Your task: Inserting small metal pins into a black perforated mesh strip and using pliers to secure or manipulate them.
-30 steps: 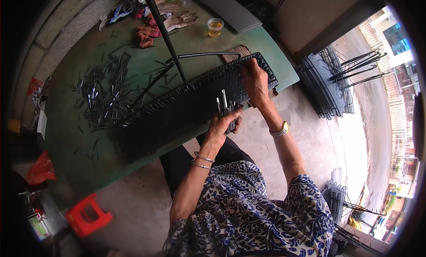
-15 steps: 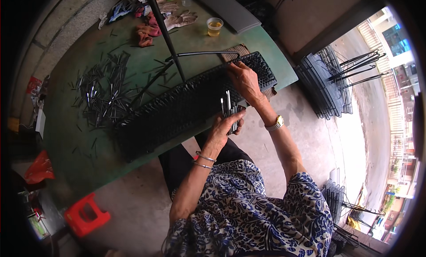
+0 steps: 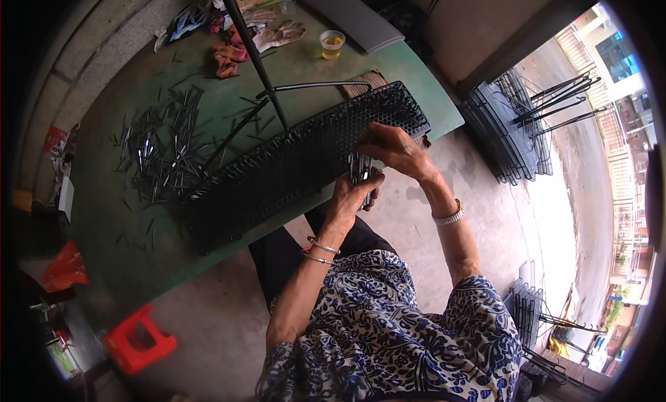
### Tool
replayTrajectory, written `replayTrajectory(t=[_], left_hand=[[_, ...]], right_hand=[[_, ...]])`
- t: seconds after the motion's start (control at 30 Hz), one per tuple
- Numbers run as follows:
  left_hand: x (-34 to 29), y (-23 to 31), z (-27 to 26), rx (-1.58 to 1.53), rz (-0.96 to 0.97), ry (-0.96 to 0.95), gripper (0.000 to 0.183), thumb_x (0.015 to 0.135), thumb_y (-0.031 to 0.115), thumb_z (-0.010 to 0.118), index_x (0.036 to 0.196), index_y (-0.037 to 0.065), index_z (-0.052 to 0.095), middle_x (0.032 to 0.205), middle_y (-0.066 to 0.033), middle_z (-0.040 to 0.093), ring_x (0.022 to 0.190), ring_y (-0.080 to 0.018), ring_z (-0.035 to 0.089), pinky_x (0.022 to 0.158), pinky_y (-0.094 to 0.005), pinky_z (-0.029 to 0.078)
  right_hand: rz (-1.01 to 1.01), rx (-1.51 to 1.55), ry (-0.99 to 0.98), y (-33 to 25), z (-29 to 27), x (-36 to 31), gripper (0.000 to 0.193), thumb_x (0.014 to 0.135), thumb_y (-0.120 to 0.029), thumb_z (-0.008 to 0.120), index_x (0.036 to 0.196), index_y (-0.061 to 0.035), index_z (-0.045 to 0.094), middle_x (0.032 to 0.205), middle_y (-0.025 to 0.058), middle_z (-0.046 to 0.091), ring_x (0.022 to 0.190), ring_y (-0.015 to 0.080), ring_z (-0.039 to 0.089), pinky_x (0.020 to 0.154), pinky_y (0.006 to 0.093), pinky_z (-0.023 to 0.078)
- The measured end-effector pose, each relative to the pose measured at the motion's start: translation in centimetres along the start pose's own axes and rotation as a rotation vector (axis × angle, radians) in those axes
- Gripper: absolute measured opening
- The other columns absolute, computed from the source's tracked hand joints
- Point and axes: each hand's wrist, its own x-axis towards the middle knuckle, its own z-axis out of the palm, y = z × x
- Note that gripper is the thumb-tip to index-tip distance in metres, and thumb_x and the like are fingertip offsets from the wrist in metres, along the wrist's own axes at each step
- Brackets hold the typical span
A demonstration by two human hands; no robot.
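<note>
My left hand [image 3: 350, 197] is closed around an upright bundle of thin dark metal strips [image 3: 360, 167], just off the near edge of the table. At the top of that bundle are the bent, pinched fingers of my right hand [image 3: 395, 149]; whether a strip is between the fingertips is hidden. Beyond both hands a long black mesh rack [image 3: 298, 156] lies slantwise on the table, its holes lined with rows of small dark pieces along the far side. A loose pile of similar strips [image 3: 166, 149] is spread on the green tabletop [image 3: 104, 263] left of the rack.
A black rod frame [image 3: 258, 62] rises from the rack. Gloves [image 3: 281, 36], red cloth [image 3: 229, 58] and a cup of yellow liquid [image 3: 331, 45] sit at the back. Finished-looking black racks [image 3: 510, 124] are stacked at right; a red stool [image 3: 139, 339] stands lower left.
My right hand has come back from the rack's far right part toward me, down to the tops of the strips. My left hand stays nearly in place with its bundle.
</note>
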Motion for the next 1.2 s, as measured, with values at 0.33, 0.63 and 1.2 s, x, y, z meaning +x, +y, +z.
replayTrajectory(t=[0.33, 0.63, 1.2], left_hand=[[0.7, 0.0, -0.6, -0.06, -0.025, -0.005, 0.02, 0.078, 0.022, 0.076, 0.085, 0.007, 0.065, 0.062, 0.0007, 0.058, 0.047, -0.0076, 0.051, 0.041, -0.0218, 0.037], [1.5, 0.8, -0.2, -0.091, -0.029, 0.007, 0.021, 0.078, 0.023, 0.077, 0.084, 0.009, 0.063, 0.062, -0.0008, 0.058, 0.046, -0.009, 0.051, 0.04, -0.0227, 0.037], [0.4, 1.5, -0.5, -0.077, -0.006, 0.022, 0.022, 0.079, 0.026, 0.075, 0.087, 0.008, 0.064, 0.061, 0.0003, 0.057, 0.049, -0.0089, 0.051, 0.045, -0.0229, 0.039]], right_hand=[[0.034, -0.081, -0.001, -0.8, -0.4, 0.4, 0.014, 0.083, -0.006, 0.064, 0.094, 0.0001, 0.059, 0.083, 0.0063, 0.065, 0.079, 0.0115, 0.06, 0.07, 0.0289, 0.049], [0.042, 0.034, 0.138, -0.7, -0.4, 0.3, 0.012, 0.084, -0.005, 0.062, 0.095, 0.0007, 0.058, 0.081, 0.007, 0.065, 0.073, 0.0123, 0.062, 0.065, 0.027, 0.05], [-0.185, -0.349, 0.647, 2.9, -1.4, 3.9, 0.008, 0.089, -0.003, 0.056, 0.096, 0.0002, 0.053, 0.077, 0.0092, 0.064, 0.072, 0.0158, 0.063, 0.067, 0.0307, 0.049]])
